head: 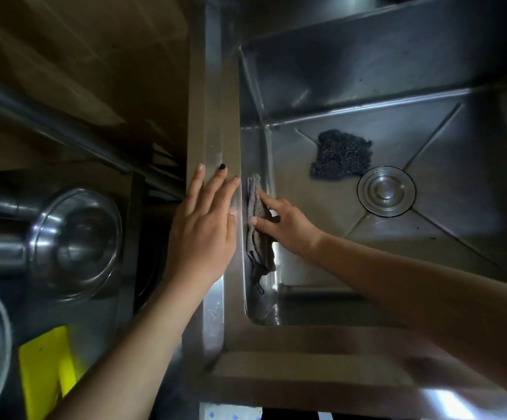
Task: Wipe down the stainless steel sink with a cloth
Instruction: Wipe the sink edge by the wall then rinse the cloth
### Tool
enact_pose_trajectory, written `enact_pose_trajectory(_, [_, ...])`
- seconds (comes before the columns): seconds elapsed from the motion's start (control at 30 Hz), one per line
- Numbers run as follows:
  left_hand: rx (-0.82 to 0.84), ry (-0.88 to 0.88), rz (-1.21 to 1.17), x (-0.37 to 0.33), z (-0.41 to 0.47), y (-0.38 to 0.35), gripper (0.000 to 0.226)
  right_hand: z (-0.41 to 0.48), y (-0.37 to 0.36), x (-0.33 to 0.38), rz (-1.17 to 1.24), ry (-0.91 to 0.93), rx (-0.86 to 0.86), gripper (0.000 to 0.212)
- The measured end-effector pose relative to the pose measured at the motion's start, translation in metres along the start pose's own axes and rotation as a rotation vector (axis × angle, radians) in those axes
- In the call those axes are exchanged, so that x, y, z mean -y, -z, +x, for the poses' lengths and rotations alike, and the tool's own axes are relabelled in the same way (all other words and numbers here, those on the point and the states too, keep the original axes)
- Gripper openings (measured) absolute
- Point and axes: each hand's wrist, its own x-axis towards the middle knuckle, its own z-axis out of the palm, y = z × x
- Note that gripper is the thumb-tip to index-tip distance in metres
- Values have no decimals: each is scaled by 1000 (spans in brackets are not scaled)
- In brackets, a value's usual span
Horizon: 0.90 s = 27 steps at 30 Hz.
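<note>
One stainless steel sink [367, 71] fills the right of your view, its basin seen from above. A steel bowl [76, 241] sits to the left of the sink, and a yellow object [46, 368] lies nearer to you. Your left hand [203, 225] rests flat on the sink's left rim, its fingers straight and slightly spread. Your right hand [288, 225] reaches into the basin. Its straight forefinger and thumb, held apart, press the grey cloth [259, 253] against the left inner wall. The cloth hangs crumpled down that wall, just beside the left hand. A dark scouring pad [341, 156] lies on the basin floor, touching the round drain cover [386, 190].
</note>
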Motion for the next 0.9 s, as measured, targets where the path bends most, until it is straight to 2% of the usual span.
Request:
enact_pose_trajectory(0.17, [-10, -2, 37, 0, -1, -2, 50, 7, 2, -21, -177, -77, 61, 67])
enact_pose_trajectory(0.3, [-8, 3, 53, 0, -1, -3, 50, 2, 2, -29, -220, -100, 119, 69])
enact_pose_trajectory(0.53, [-5, 1, 60, -1, -2, -2, 50, -26, -4, -20, -170, 15, 102, 71])
enact_pose_trajectory(0.7, [-19, 0, 62, -1, 0, -3, 49, -23, 2, -4, -118, 166, 52, 75])
enact_pose_trajectory(0.9, [-33, -11, 68, 1, -1, -5, 48, 6, 11, -4, -160, 143, 51, 76])
